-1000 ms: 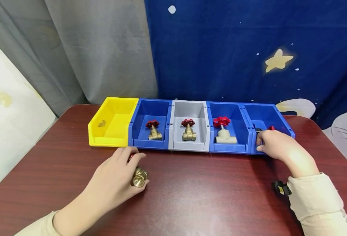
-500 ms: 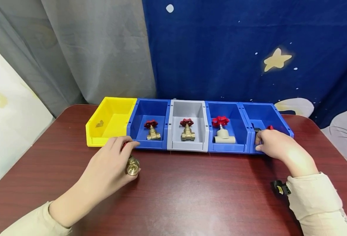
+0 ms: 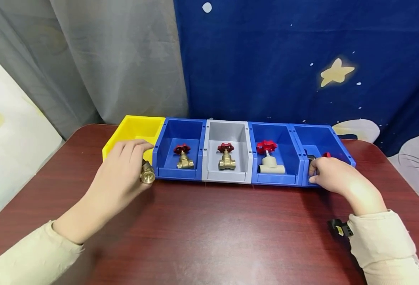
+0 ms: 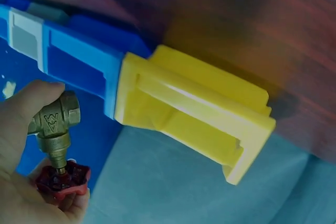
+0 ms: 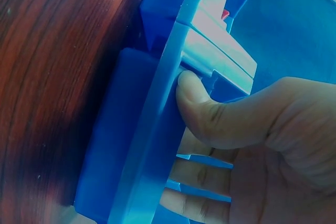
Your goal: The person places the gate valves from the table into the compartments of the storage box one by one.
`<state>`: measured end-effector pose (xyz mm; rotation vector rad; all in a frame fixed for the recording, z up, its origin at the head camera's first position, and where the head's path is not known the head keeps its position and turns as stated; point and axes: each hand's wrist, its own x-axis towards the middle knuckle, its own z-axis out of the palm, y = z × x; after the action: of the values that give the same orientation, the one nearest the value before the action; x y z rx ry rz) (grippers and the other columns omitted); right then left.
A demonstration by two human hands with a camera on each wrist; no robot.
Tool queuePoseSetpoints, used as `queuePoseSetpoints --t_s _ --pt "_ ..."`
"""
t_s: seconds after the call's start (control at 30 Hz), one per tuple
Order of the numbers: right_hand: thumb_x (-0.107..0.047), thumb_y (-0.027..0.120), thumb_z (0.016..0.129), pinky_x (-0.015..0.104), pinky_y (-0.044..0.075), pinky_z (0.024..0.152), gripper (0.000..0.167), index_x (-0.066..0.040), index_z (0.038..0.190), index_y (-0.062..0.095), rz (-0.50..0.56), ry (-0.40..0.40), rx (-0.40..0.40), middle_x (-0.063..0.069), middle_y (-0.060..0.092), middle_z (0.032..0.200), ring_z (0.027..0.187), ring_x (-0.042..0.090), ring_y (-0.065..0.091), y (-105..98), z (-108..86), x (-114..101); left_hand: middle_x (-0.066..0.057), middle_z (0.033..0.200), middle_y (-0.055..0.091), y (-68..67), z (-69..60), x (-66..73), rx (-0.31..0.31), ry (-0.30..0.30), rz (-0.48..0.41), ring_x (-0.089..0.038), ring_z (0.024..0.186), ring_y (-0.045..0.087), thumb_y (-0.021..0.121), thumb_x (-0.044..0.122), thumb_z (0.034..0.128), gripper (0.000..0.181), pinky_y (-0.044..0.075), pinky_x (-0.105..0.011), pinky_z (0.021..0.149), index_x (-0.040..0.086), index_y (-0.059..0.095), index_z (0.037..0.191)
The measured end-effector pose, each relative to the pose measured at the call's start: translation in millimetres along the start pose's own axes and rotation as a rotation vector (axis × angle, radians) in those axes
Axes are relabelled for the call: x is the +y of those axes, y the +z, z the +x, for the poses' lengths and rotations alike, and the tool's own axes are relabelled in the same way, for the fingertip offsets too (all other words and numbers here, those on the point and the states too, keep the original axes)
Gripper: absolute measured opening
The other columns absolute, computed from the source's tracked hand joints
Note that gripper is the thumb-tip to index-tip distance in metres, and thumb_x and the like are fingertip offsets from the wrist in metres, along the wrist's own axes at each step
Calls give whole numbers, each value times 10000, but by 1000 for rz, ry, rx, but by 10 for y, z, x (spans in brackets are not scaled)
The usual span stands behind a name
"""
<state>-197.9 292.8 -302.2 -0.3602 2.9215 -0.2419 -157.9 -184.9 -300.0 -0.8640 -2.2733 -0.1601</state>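
My left hand (image 3: 118,174) holds a brass gate valve (image 3: 147,173) just in front of the yellow bin (image 3: 138,123), partly covering it. In the left wrist view the valve's (image 4: 55,121) red handwheel (image 4: 63,179) lies against the fingers, the thumb on its body. At the far right, my right hand (image 3: 341,180) grips the front wall of a blue bin (image 3: 313,134). The right wrist view shows its thumb (image 5: 194,90) at the wall's edge and the fingers inside. A red piece (image 3: 326,154) and a black piece (image 3: 311,157) show in that bin, mostly hidden.
The bins stand in one row on a dark red wooden table (image 3: 209,229). Brass valves lie in the second blue bin (image 3: 186,128) and the grey bin (image 3: 228,128); a beige valve (image 3: 271,166) with a red handwheel sits right of them. Curtains (image 3: 266,59) hang behind.
My left hand has moved left and away from me with the gate valve, from the table in front of the bins to the yellow bin. The right hand stays put.
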Motion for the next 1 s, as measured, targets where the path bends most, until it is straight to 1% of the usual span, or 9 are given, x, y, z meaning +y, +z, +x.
queuePoseSetpoints --t_s 0.1,0.17,0.27,0.33,0.5,0.57,0.63,0.8,1.0 --pt "-90 733 867 434 448 649 126 -26 817 636 3 -5 2 31 545 684 652 211 511 -1 -10 21 -301 1088 578 10 63 -93 -12 -6 4 -442 1016 517 678 -4 657 547 407 -517 909 -160 515 1155" --pt "-90 733 867 430 444 645 126 -29 816 636 2 -5 4 31 541 681 650 211 509 2 -15 30 -295 1075 579 25 106 -160 -21 -8 7 -430 1000 517 711 -4 646 561 405 -511 905 -160 513 1148" --pt "-92 735 867 433 450 647 127 -29 815 638 0 -4 4 32 546 683 652 213 511 11 -14 37 -282 1047 577 51 168 -261 -43 -29 3 -422 967 504 743 -6 637 560 399 -503 899 -148 511 1127" --pt "-92 738 865 440 460 650 127 -24 818 641 -3 -4 2 33 557 688 655 216 515 16 -10 40 -275 1052 578 68 198 -320 -74 -63 -11 -424 956 490 752 -4 650 545 399 -498 896 -136 509 1120" --pt "-97 741 863 454 479 664 123 -12 834 657 -5 -10 -4 34 582 706 663 217 523 20 10 32 -249 1115 572 90 259 -424 -184 -187 -39 -430 992 467 746 30 698 525 434 -490 865 -102 511 1149" --pt "-97 740 864 451 477 666 120 -10 838 662 -2 -15 -3 36 582 708 664 215 521 18 16 28 -242 1123 569 89 290 -459 -208 -212 -36 -430 1009 463 756 46 701 544 443 -494 862 -92 514 1168" --pt "-96 738 864 444 471 664 119 -8 838 663 1 -19 1 36 578 706 662 214 518 15 20 27 -239 1117 568 88 321 -495 -212 -210 -32 -433 1019 463 775 57 690 568 444 -497 869 -87 517 1176" --pt "-93 736 862 430 455 656 117 -13 825 659 7 -23 8 32 561 687 655 208 512 14 11 26 -247 1091 574 82 367 -560 -211 -160 -18 -449 1021 467 782 64 674 589 423 -500 921 -98 519 1176" --pt "-96 742 854 443 459 665 124 -11 821 659 3 -30 22 33 570 691 657 212 515 11 -9 24 -242 1094 566 19 399 -593 -244 -185 3 -451 1037 460 780 54 675 599 421 -504 920 -96 516 1191"
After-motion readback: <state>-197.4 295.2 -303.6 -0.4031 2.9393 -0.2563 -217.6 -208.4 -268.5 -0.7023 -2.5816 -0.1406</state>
